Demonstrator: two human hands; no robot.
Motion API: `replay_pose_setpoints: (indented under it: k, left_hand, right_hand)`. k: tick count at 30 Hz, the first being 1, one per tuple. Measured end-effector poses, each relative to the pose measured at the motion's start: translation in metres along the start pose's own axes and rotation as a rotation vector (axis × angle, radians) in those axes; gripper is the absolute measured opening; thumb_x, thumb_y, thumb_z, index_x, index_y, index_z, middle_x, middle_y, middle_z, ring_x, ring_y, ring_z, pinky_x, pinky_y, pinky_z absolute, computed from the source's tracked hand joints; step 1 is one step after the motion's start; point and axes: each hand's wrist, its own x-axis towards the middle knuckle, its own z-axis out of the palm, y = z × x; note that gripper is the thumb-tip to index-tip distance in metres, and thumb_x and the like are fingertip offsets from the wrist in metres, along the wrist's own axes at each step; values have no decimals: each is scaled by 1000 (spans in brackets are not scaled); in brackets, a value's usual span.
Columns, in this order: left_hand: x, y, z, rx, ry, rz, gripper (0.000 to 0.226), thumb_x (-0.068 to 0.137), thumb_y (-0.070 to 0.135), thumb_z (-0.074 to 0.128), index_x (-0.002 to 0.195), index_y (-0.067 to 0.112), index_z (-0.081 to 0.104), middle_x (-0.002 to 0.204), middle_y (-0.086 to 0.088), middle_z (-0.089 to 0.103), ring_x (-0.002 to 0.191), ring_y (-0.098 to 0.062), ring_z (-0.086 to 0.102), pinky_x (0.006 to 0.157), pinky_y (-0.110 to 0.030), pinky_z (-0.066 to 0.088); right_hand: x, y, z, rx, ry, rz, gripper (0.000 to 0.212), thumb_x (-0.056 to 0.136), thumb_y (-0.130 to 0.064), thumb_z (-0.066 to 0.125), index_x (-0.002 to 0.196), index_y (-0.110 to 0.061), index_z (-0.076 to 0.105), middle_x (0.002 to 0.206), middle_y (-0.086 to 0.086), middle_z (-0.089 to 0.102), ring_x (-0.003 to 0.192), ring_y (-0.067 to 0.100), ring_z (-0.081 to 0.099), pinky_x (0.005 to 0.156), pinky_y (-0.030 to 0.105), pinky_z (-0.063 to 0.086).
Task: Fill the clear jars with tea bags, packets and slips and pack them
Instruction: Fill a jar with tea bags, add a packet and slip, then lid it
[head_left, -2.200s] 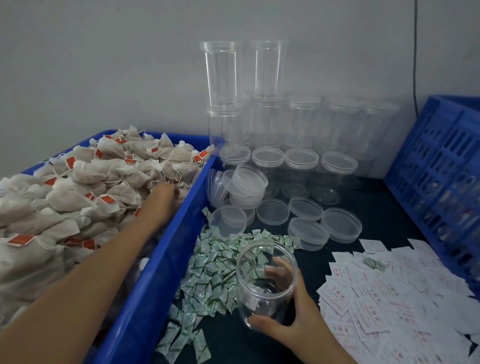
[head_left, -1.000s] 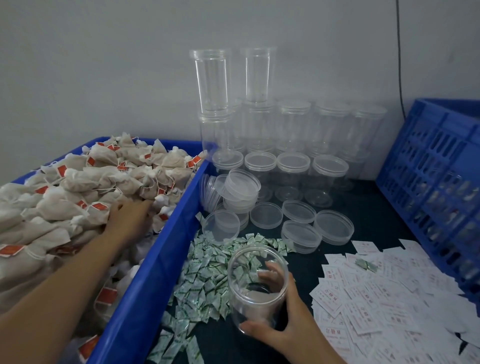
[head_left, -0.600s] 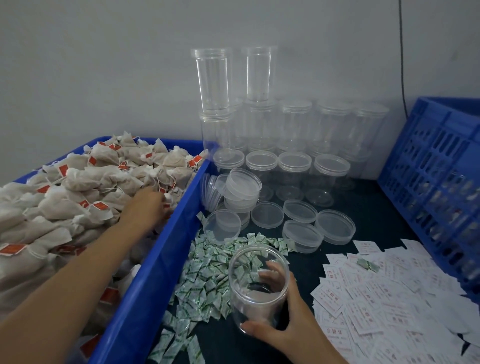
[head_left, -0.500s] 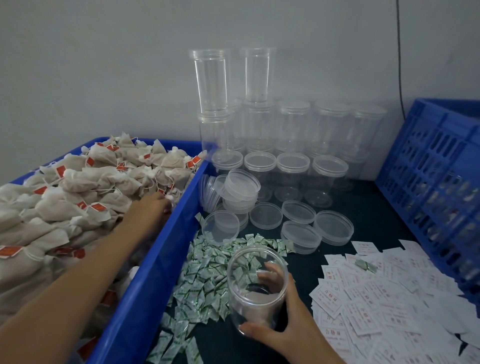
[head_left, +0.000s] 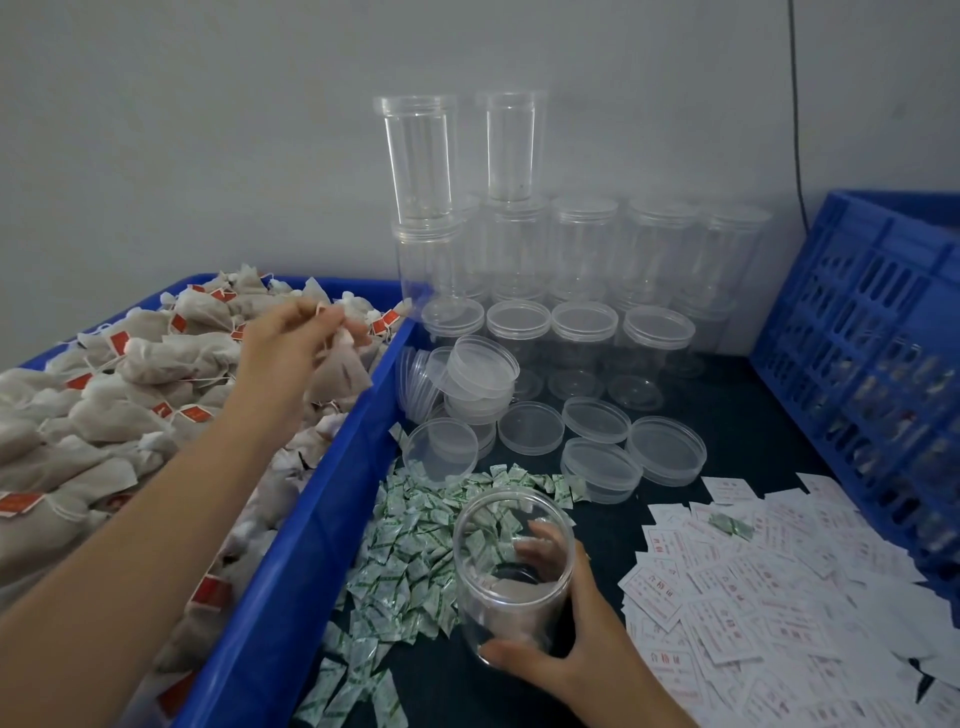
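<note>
My right hand (head_left: 566, 644) grips an open, empty clear jar (head_left: 511, 566) standing on the dark table near the front. My left hand (head_left: 285, 348) is raised over the blue tub (head_left: 291, 545) of tea bags and pinches the top of one tea bag (head_left: 340, 371), which hangs above the heap (head_left: 104, 415). Small green-and-white packets (head_left: 410, 545) lie spread left of the jar. White printed slips (head_left: 753, 597) cover the table to its right.
Stacked clear jars (head_left: 582, 260) stand along the back wall, some with lids on. Loose clear lids (head_left: 597, 431) lie between them and the packets. A blue slatted crate (head_left: 872, 364) stands on the right, with filled jars dimly visible inside.
My left hand has come up out of the tea bag heap with one bag pinched and moved toward the tub's right edge. My right hand keeps hold of the jar.
</note>
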Motion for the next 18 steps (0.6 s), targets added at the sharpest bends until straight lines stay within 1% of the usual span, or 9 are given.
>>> replay_pose_setpoints:
  k: [3,6,8,10,12,13,15,16,18]
  left_hand:
    - [-19,32,18,-121,-109,38,13,95,14,54,86,8,61,78,-6,71,72,-22,69,67,-35,60]
    - [-44,49,36,-270,-259,-15,10,89,13,58,82,5,60,74,-11,68,67,-28,68,63,-36,59]
    - [-60,48,46,-295,-416,-62,12,83,16,60,80,4,62,78,-15,70,69,-30,69,65,-35,58]
    - [-75,40,53,-162,-586,-78,16,80,19,61,82,3,63,87,-16,72,79,-30,72,70,-33,59]
    - [-85,29,56,80,-676,-30,20,75,27,64,81,9,66,92,-7,74,84,-19,72,73,-21,57]
    - [-86,25,56,188,-679,-5,23,72,35,65,80,14,69,93,-2,75,83,-12,71,74,-17,55]
    - [-79,19,52,291,-630,2,35,71,47,63,85,16,71,93,4,74,85,-6,69,79,-20,55]
    - [-71,15,48,298,-586,4,37,75,48,61,89,15,71,92,4,74,87,-6,68,81,-22,56]
    - [-52,3,37,401,-453,120,21,88,36,60,91,17,68,90,4,71,87,-4,65,82,-19,54]
  right_hand:
    - [0,0,0,-4,-1,-4,99,54,-65,89,130,-67,27,132,-35,47,126,-10,48,94,1,36]
    - [-1,0,-1,-3,-2,-6,99,54,-65,89,130,-68,26,132,-35,46,126,-10,48,94,0,36]
    - [0,0,0,4,3,-9,99,55,-64,90,130,-68,26,132,-34,47,125,-9,49,93,1,37]
    - [0,0,0,7,5,-14,98,56,-62,90,131,-69,26,132,-35,48,125,-9,49,93,1,37]
    - [1,0,0,13,-4,-23,98,59,-59,91,131,-70,25,135,-35,48,124,-11,49,93,2,38]
    - [1,0,0,16,-8,-27,100,60,-58,91,133,-69,24,136,-34,48,124,-11,50,95,4,40]
    - [0,2,1,8,-6,-27,104,59,-58,91,137,-64,23,137,-30,47,125,-5,51,101,15,44]
    - [0,4,1,0,-2,-26,105,58,-60,91,138,-62,24,137,-28,47,126,-2,52,102,18,45]
    - [0,6,1,-8,1,-28,104,57,-62,91,137,-63,25,138,-25,47,128,-2,50,100,14,44]
